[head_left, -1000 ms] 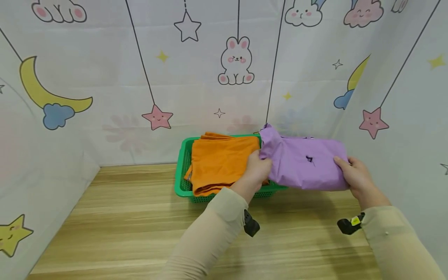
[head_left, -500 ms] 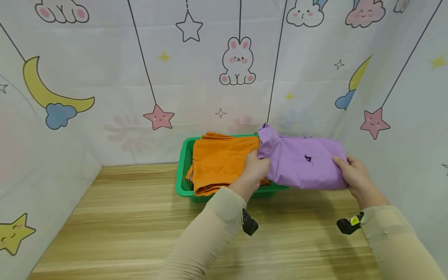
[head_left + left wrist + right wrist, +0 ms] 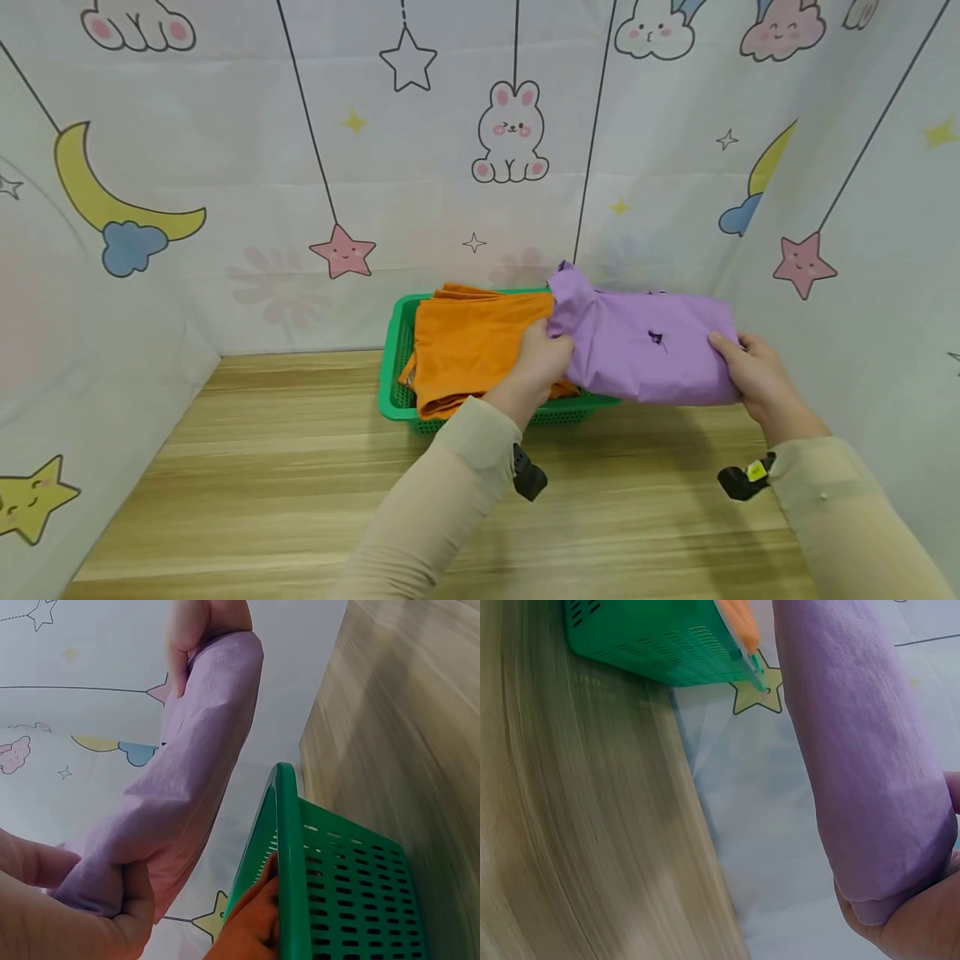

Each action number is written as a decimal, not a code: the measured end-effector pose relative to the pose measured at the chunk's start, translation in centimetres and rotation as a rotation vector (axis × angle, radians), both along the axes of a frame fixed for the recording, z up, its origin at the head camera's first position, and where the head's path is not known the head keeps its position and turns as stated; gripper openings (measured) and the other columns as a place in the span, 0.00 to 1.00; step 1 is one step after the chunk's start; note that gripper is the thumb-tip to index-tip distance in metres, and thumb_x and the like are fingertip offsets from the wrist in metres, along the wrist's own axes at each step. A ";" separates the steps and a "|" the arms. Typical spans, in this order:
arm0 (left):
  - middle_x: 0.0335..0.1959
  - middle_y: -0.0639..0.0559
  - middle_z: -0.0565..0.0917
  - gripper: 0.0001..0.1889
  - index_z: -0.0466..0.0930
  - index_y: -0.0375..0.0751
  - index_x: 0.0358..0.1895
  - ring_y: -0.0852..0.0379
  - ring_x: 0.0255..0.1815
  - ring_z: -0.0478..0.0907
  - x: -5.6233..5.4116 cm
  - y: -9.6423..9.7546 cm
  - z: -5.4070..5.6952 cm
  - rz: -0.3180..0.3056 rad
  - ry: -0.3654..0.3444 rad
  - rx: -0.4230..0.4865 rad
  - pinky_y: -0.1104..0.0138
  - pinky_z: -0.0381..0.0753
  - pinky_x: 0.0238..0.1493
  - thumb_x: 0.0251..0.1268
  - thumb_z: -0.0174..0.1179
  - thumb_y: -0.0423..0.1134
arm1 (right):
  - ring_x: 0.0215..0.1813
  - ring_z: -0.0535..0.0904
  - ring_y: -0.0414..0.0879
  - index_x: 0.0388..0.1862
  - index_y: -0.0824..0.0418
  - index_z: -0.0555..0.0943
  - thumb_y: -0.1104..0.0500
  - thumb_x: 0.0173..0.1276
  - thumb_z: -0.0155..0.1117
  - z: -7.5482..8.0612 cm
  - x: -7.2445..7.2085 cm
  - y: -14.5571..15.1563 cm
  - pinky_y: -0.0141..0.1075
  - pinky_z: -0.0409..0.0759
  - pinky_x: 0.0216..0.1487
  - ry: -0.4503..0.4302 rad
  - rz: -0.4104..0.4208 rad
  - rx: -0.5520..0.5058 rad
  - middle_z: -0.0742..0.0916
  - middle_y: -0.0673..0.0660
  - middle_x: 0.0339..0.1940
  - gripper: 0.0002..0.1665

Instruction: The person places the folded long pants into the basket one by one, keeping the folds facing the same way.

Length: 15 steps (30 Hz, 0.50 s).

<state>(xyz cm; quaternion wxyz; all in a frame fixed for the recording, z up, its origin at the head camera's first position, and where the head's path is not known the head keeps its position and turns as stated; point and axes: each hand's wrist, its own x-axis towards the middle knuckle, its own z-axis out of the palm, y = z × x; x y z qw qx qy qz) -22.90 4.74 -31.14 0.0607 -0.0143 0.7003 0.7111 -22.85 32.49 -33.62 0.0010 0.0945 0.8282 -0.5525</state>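
Note:
A folded purple cloth (image 3: 630, 354) is held up between my two hands, partly over the right end of a green basket (image 3: 388, 358). My left hand (image 3: 538, 367) pinches its left end, where the fabric bunches and sticks up. At the right end, my right hand (image 3: 761, 383) grips the fold with the thumb on the near face and the fingers behind. A small dark mark shows on that face. In the left wrist view, the purple cloth (image 3: 180, 787) hangs apart from the basket rim (image 3: 289, 855). A folded orange cloth (image 3: 472, 350) lies in the basket.
The basket stands on a wood-grain table (image 3: 285, 467) against a white curtain (image 3: 420, 192) printed with rabbits, stars and moons. Curtain also closes off the left and right sides. A small black camera (image 3: 528, 473) sits at the left wrist, another black camera (image 3: 742, 482) at the right.
Both hands have shifted slightly left with the purple cloth, keeping the same grip. The basket and orange cloth have stayed in place.

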 end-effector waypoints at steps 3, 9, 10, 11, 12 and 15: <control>0.57 0.45 0.75 0.25 0.67 0.36 0.65 0.52 0.47 0.73 -0.1 -0.2 0.1 0.001 0.001 -0.008 0.61 0.77 0.52 0.62 0.49 0.27 | 0.42 0.72 0.34 0.75 0.69 0.45 0.36 0.71 0.42 0.0 -0.1 -0.2 0.24 0.78 0.35 0.002 -0.001 -0.010 0.60 0.72 0.71 0.50; 0.60 0.46 0.74 0.26 0.66 0.37 0.66 0.52 0.51 0.72 -0.1 -0.5 0.2 -0.011 0.004 0.000 0.59 0.75 0.57 0.63 0.49 0.27 | 0.36 0.73 0.29 0.75 0.70 0.46 0.37 0.71 0.42 0.0 -0.1 -0.4 0.26 0.78 0.35 0.017 0.004 -0.016 0.61 0.72 0.70 0.49; 0.60 0.46 0.74 0.26 0.66 0.37 0.66 0.51 0.51 0.72 -0.1 -0.5 0.2 -0.014 0.002 0.003 0.59 0.75 0.57 0.63 0.48 0.27 | 0.36 0.72 0.28 0.75 0.70 0.46 0.37 0.71 0.42 0.0 -0.1 -0.4 0.26 0.79 0.35 0.017 0.007 -0.016 0.61 0.72 0.70 0.49; 0.60 0.46 0.74 0.26 0.66 0.37 0.66 0.51 0.51 0.72 -0.1 -0.6 0.2 -0.015 0.003 0.003 0.59 0.75 0.57 0.63 0.48 0.27 | 0.36 0.73 0.28 0.75 0.70 0.46 0.37 0.71 0.42 0.1 -0.1 -0.5 0.26 0.79 0.35 0.018 0.007 -0.018 0.61 0.72 0.70 0.49; 0.60 0.46 0.74 0.26 0.66 0.37 0.66 0.51 0.51 0.72 -0.1 -0.7 0.2 -0.016 0.003 0.001 0.59 0.75 0.58 0.63 0.48 0.27 | 0.36 0.73 0.29 0.75 0.70 0.46 0.37 0.71 0.42 0.1 -0.1 -0.5 0.27 0.79 0.35 0.018 0.008 -0.018 0.61 0.72 0.69 0.48; 0.59 0.46 0.75 0.25 0.67 0.37 0.66 0.52 0.50 0.72 -0.1 -0.9 0.3 -0.017 0.005 -0.011 0.59 0.75 0.57 0.63 0.48 0.27 | 0.39 0.73 0.32 0.75 0.70 0.46 0.37 0.71 0.42 0.2 -0.2 -0.7 0.26 0.79 0.35 0.010 0.009 -0.022 0.61 0.72 0.70 0.48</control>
